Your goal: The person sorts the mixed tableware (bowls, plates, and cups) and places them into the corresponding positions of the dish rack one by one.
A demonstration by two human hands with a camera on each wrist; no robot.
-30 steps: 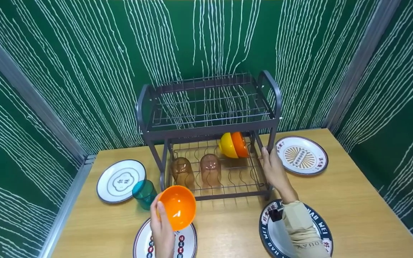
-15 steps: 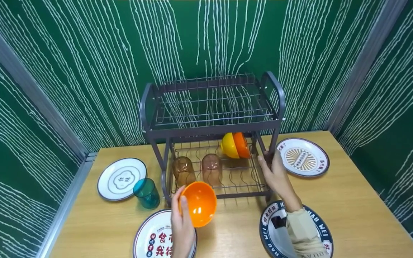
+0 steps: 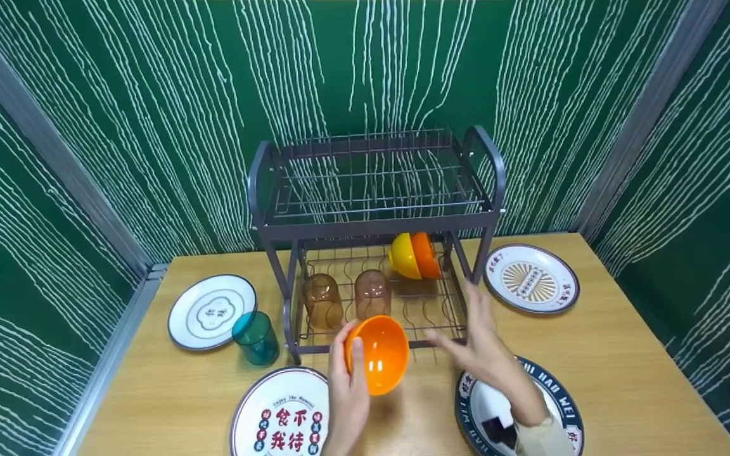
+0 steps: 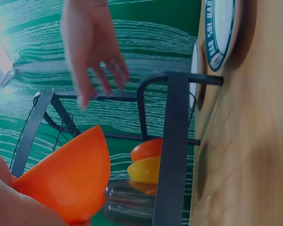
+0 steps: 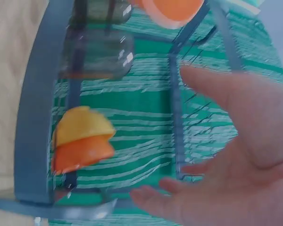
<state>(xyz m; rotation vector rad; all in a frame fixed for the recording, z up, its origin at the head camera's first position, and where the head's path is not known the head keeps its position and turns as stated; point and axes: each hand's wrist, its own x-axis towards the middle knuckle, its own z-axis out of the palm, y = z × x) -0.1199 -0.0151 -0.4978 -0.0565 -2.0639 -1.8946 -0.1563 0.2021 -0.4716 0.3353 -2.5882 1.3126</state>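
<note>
My left hand (image 3: 347, 386) grips an orange bowl (image 3: 380, 356) by its left side, thumb at the rim, its hollow facing up toward me. The bowl hangs in front of the lower shelf of a dark dish rack (image 3: 377, 223). To its right my right hand (image 3: 490, 356) is in the air, fingers spread, holding nothing; the right wrist view shows its palm (image 5: 254, 155) bare. On the rack's lower shelf a yellow bowl (image 3: 405, 256) and another orange bowl (image 3: 426, 256) lean nested on their sides. Two upside-down amber glasses, one browner (image 3: 322, 301) and one pinker (image 3: 372, 294), stand left of them.
A teal glass (image 3: 256, 339) stands on the table by a white plate (image 3: 210, 304) at left. A lettered plate (image 3: 276, 399) lies at front left, a dark-rimmed plate (image 3: 464, 405) at front right, and a sunburst plate (image 3: 531, 278) beyond the rack's right side.
My left hand has carried the orange bowl rightward across the rack's front. My right hand has left the rack's right side and come toward me, its fingers spreading.
</note>
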